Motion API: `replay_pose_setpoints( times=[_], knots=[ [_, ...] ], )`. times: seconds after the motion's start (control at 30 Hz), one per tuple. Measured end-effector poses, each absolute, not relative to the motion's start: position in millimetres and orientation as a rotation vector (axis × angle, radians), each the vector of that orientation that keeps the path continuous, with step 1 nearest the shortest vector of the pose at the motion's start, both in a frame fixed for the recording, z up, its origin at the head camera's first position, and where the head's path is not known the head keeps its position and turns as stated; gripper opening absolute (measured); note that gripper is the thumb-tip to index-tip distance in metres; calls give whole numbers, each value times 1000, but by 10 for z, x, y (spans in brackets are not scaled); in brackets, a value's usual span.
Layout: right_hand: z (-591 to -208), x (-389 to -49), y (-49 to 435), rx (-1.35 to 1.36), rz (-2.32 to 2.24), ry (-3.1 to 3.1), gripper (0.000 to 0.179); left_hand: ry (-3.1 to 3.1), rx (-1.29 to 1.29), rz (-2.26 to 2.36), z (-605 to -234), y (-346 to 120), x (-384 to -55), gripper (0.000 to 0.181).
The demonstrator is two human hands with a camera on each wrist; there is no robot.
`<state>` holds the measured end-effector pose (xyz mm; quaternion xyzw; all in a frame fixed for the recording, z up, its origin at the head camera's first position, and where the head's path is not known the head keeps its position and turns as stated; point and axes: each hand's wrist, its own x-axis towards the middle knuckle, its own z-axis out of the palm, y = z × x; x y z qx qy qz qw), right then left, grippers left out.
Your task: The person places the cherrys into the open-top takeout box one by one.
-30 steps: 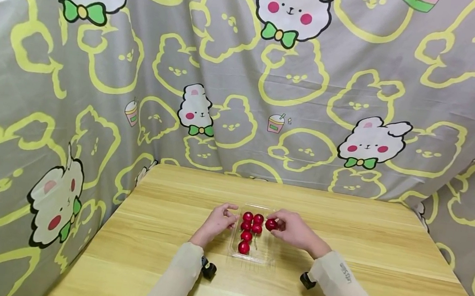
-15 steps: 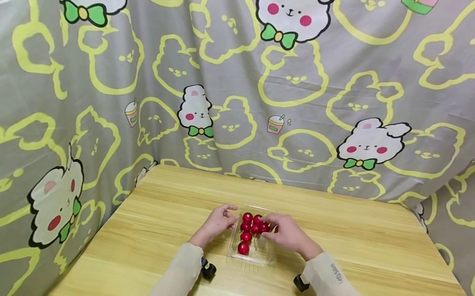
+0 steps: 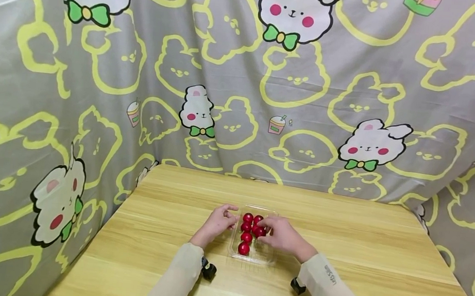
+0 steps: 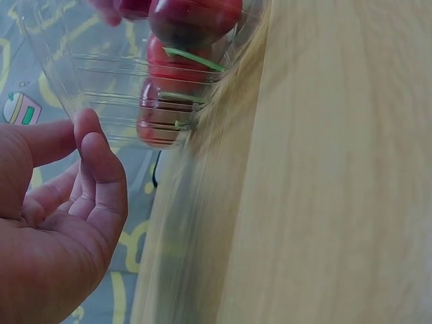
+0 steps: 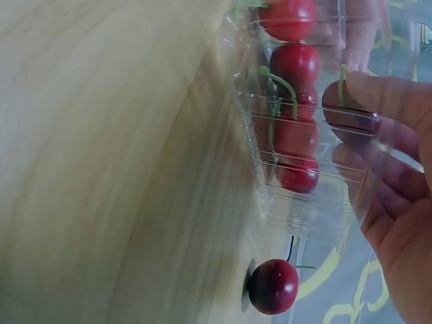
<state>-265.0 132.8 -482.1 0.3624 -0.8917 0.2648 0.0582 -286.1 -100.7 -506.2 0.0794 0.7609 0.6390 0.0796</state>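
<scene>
A clear plastic box (image 3: 263, 257) stands on the wooden table, with several red cherries (image 3: 244, 249) inside, some with green stems. At its left wall, my left hand (image 3: 219, 220) pinches the rim between thumb and forefinger (image 4: 98, 156). My right hand (image 3: 284, 235) reaches in over the right wall. Its thumb and fingers pinch a dark red cherry (image 5: 345, 111), held above the others and seen through the plastic in the right wrist view. That hand covers the box's right side in the head view.
Outside the box a single stemmed cherry (image 5: 273, 286) lies on the table (image 3: 361, 260), visible only in the right wrist view. A grey patterned curtain (image 3: 237, 70) hangs behind the table and along both sides.
My right hand has carried its cherry leftward from the box's right side to close beside the other cherries. The left hand has kept its place at the rim.
</scene>
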Motion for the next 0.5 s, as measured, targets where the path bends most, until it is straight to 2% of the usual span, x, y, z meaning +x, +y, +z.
replay_pose_setpoints(
  times=[0.5],
  knots=[
    [-4883, -2636, 1299, 1139, 656, -2716, 26, 2267, 229, 1920, -5056, -1000, -2871, 36]
  ],
)
